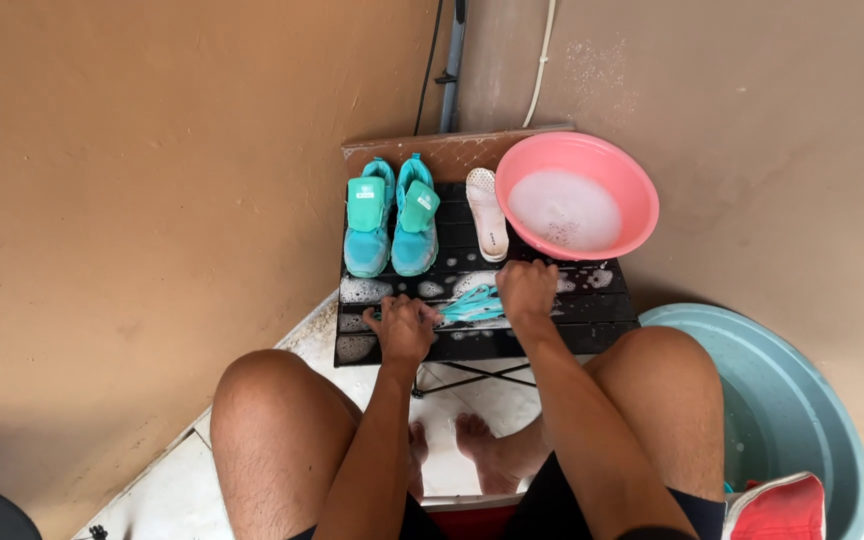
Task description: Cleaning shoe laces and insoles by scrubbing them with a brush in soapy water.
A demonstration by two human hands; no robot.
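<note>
Teal shoelaces [472, 303] lie in a wet bundle on a small black slatted table [612, 300] covered in soap foam. My left hand [402, 327] is closed on the left end of the laces. My right hand [527, 293] presses down on their right end, fingers curled over something hidden beneath the palm. A pair of teal sneakers [392, 215] stands at the back left of the table, tongues pulled up. Beside them lies a white insole [487, 213].
A pink basin [632, 180] of soapy water sits at the table's back right. A large pale green tub [802, 400] stands on the floor to my right. Tan walls close in behind and left. My knees and bare feet are under the table's near edge.
</note>
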